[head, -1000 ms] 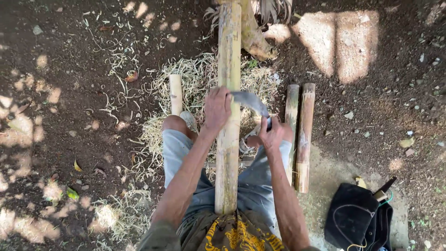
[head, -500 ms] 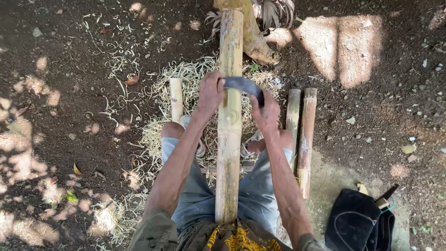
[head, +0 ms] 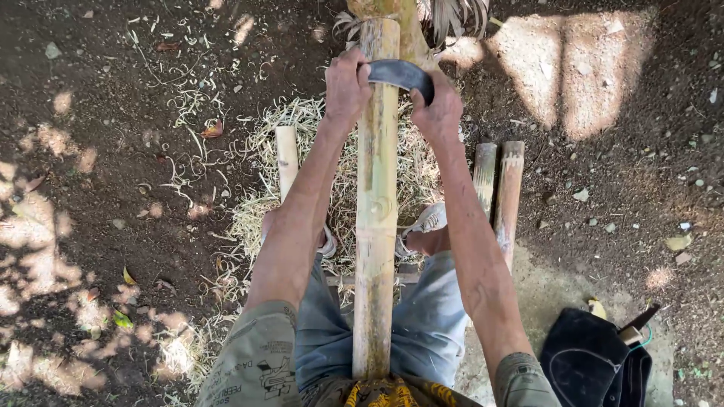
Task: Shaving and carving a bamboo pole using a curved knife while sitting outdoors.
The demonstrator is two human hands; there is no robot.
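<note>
Overhead, both arms stretched forward along one long bamboo pole [head: 376, 211] running out from the lap. Left hand [head: 345, 87] and right hand [head: 437, 113] each clenched around an end of one curved dark blade [head: 400, 73] laid across the pole's far end. Left of the pole, one short bamboo piece [head: 286, 158]; right of it, two [head: 498, 185]. Beneath the pole, pale shavings [head: 260, 203].

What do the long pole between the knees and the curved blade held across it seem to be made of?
The pole looks like bamboo: a round pale yellow-green stem with a ringed node, its skin partly scraped in streaks. The curved blade, gripped by the left hand and the right hand, seems to be dark, dull metal, probably steel; its matte grey face shows no shine. Its handles are hidden.
</note>
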